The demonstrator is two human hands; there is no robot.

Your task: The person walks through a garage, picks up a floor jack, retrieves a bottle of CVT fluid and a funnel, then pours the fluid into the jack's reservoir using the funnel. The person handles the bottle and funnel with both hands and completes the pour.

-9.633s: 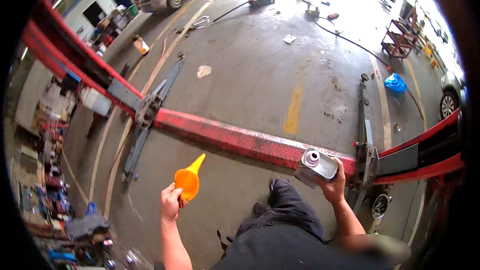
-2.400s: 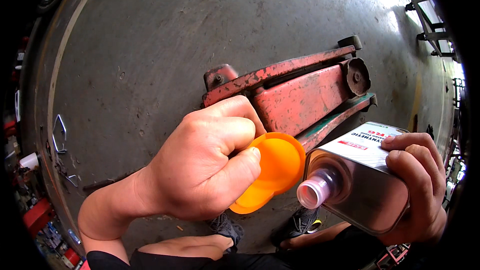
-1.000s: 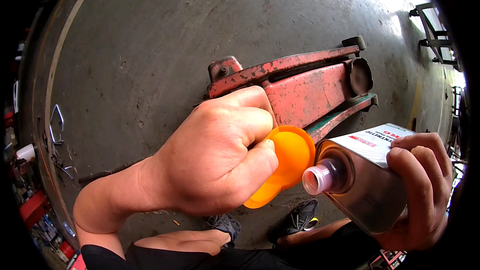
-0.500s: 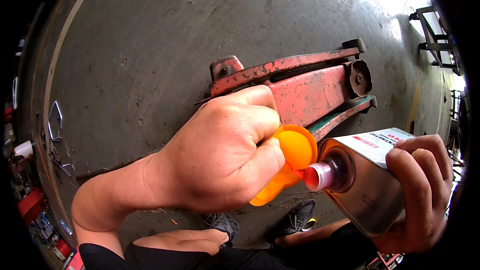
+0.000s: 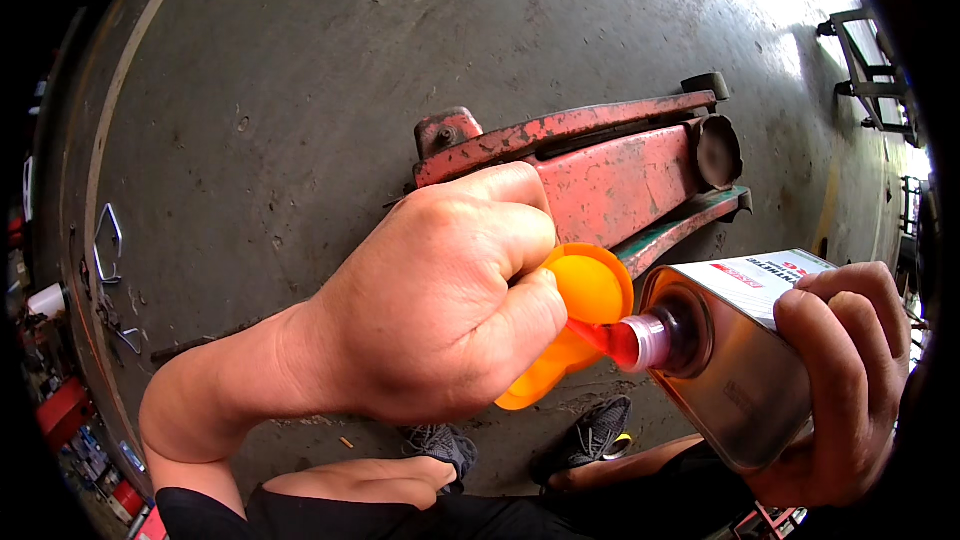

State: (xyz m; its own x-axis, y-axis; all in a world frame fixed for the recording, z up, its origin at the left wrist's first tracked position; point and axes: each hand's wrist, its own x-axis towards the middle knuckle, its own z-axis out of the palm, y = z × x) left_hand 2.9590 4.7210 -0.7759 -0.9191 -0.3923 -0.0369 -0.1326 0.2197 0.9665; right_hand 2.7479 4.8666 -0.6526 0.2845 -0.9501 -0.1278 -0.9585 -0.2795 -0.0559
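My left hand (image 5: 430, 300) is closed, thumb against curled fingers, on an orange plastic piece (image 5: 590, 285). Two rounded lobes of it show; the rest is behind my fist, so I cannot tell whether it is a funnel or a scoop. My right hand (image 5: 850, 370) wraps round the far end of a rectangular metal can (image 5: 740, 390) with a white printed side. The can lies tilted, its clear spout (image 5: 648, 342) pointing left. A stream of red liquid (image 5: 595, 336) runs from the spout toward the orange piece and passes behind my left thumb.
Beyond my hands, a worn red floor jack (image 5: 610, 190) rests on the grey concrete floor (image 5: 300, 70). My shoes (image 5: 595, 435) are below. A wheeled metal frame (image 5: 870, 75) stands at far right. Tools and assorted items (image 5: 75, 420) line the left edge.
The red stream from the spout is longer and thicker now. The can and spout have shifted very slightly to the right. My left hand has barely moved.
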